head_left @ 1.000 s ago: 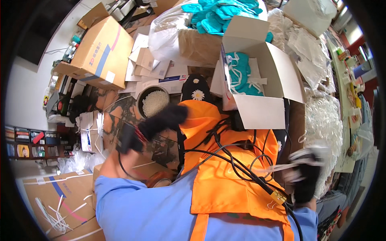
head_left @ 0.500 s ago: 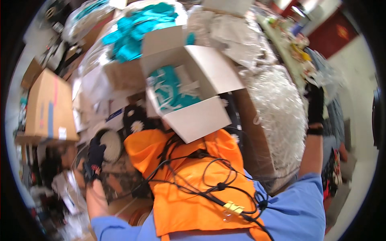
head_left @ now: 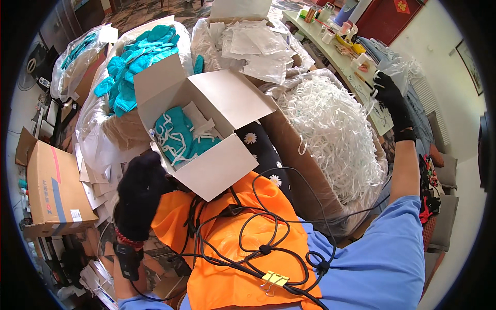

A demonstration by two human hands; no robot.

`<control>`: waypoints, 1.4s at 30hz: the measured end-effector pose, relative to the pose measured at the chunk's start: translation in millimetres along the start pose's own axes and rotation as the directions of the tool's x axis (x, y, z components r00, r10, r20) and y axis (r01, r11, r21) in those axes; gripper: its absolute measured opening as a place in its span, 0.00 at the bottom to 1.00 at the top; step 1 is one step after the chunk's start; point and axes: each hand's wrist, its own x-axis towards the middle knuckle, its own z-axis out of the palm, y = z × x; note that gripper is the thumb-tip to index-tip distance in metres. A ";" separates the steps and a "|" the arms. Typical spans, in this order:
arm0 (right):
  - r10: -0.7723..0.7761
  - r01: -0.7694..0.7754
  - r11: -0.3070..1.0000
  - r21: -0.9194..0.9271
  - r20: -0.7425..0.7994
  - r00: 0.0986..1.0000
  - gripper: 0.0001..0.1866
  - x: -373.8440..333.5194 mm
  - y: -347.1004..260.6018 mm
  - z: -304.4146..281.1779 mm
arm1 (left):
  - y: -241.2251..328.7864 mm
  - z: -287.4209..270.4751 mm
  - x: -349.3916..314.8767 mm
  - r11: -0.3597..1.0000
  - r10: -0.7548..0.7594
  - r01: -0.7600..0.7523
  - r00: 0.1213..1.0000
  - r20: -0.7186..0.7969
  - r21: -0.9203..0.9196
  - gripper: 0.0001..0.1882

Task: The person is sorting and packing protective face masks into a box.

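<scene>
Black-gloved, the left hand point(head_left: 140, 188) has come beside the white box point(head_left: 217, 169), probably bringing work back there; I cannot tell whether it or the right hand point(head_left: 391, 101) holds anything.

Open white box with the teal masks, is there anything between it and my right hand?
Yes: the brown carton heaped with white straps lies between your right hand and the open white box, whose right flap also spreads out on that side.
</scene>
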 end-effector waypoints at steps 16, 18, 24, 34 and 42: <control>-0.358 0.299 0.463 -0.835 0.132 0.924 0.21 -34.8 -36.3 18.7 | -49.4 63.6 22.9 0.688 0.276 -0.470 0.874 0.400 0.553 0.11; -0.141 0.130 0.549 -0.826 0.062 0.988 0.22 -24.8 -41.0 43.4 | -44.6 55.9 16.1 0.708 0.292 -0.476 0.870 0.397 0.522 0.10; -0.061 0.402 0.086 -0.912 0.398 0.916 0.11 15.1 -29.5 99.7 | -36.9 43.7 25.5 0.778 0.154 -0.398 0.872 0.465 0.487 0.09; -0.292 0.492 0.420 -0.763 0.399 0.869 0.14 18.6 -43.3 169.2 | -67.5 7.0 155.5 0.734 -0.132 -0.182 0.907 0.400 0.654 0.19; -0.431 0.490 0.584 -0.648 0.265 0.863 0.29 0.4 -54.7 176.5 | -156.1 54.9 242.7 0.601 -0.216 -0.268 0.852 0.477 0.753 0.32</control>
